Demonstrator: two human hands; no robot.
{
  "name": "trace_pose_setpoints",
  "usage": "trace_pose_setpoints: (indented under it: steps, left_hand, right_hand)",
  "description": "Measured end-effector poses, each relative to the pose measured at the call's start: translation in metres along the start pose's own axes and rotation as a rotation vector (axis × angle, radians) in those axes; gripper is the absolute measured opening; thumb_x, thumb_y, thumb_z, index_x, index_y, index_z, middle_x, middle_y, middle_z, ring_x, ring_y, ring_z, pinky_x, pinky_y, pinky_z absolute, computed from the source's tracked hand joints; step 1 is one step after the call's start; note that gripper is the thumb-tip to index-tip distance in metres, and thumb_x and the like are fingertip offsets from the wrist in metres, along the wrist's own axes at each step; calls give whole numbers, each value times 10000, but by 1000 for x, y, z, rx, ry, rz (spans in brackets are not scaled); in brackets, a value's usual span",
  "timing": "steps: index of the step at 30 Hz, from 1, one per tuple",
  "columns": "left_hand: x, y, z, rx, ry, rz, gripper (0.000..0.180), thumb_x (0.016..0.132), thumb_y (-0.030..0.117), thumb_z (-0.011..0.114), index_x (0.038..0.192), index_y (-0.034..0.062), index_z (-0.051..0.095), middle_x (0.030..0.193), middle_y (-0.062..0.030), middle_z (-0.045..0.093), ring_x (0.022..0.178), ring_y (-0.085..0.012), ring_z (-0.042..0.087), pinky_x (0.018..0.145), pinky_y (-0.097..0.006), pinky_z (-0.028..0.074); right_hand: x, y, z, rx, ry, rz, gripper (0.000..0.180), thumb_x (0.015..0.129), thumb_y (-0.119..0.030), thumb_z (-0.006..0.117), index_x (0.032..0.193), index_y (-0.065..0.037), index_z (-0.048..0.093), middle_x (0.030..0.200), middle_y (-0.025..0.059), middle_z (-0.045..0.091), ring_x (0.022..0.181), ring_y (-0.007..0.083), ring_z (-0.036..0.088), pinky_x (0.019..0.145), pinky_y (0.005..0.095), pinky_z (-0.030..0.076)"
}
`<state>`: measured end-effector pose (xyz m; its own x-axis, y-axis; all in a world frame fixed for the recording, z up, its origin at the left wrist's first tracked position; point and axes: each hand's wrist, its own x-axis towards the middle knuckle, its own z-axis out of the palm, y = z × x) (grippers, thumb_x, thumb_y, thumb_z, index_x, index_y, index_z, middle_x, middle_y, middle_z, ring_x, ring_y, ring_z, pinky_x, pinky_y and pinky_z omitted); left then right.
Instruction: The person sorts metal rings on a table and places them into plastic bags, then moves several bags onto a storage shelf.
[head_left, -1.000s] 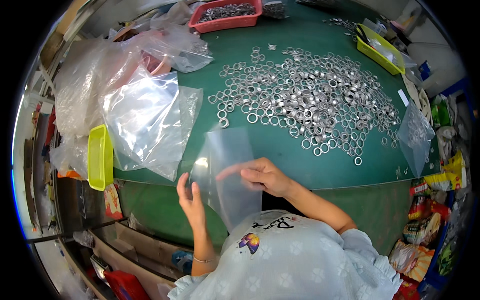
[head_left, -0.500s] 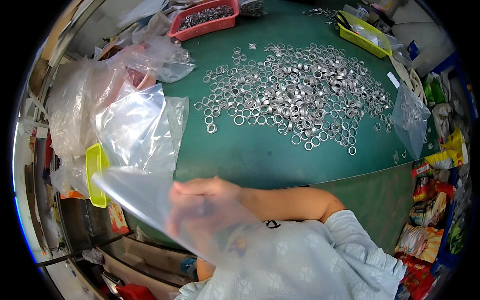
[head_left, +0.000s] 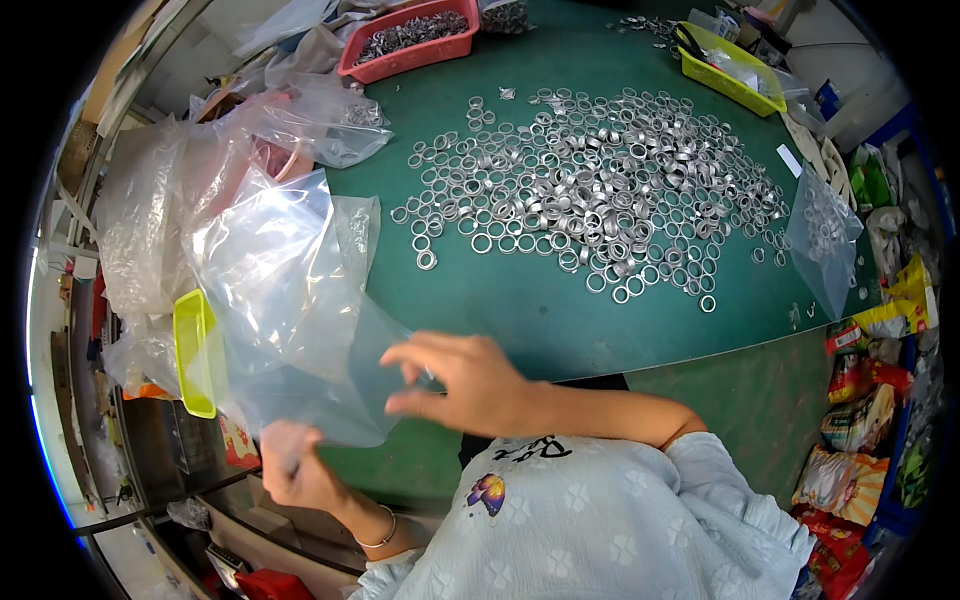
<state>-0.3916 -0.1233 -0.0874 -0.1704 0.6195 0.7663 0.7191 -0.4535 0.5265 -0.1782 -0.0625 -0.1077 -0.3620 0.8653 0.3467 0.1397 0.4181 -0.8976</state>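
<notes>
Head view, left of centre: the clear bag [head_left: 300, 375] spreads up-frame from the blurred left hand [head_left: 292, 465], seemingly pinching its lower edge, and leftward of the farther right hand [head_left: 460, 385], fingers parted.

From here I see black lettering [head_left: 535, 450] on the person's pale shirt [head_left: 600, 510]; print on the bright packets [head_left: 853, 418] is too small to read.
</notes>
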Motion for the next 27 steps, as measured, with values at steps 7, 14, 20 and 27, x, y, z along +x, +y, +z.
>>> trace_pose_setpoints:
  steps: [7,14,20,27]
  left_hand:
    - [-12,40,45,40,-656,70,214,567,-87,567,766,-10,563,766,-128,526,651,-289,520,543,-341,404]
    - [-34,34,69,71,-441,-203,204,549,-121,641,710,-1,605,650,-93,501,600,-240,505,538,-325,393]
    - [-51,32,85,25,-435,-160,184,602,-94,681,742,-12,593,685,-93,524,628,-207,520,566,-274,409]
    - [-69,35,88,-73,-632,-316,190,639,-49,696,813,-1,636,760,-96,562,691,-239,541,635,-300,429]
  right_hand:
    - [-6,-8,7,-53,58,49,454,737,-305,677,1015,18,519,860,156,581,731,310,593,618,376,465]
    - [-24,8,-26,-85,111,321,320,768,-192,652,892,34,462,662,136,537,464,205,513,457,281,396]
    - [-43,39,-36,239,-2,522,222,811,-151,605,759,64,597,658,99,595,505,128,484,486,279,388]
    - [-58,50,-28,210,57,418,204,806,-156,606,760,41,583,622,127,551,505,172,484,494,311,375]
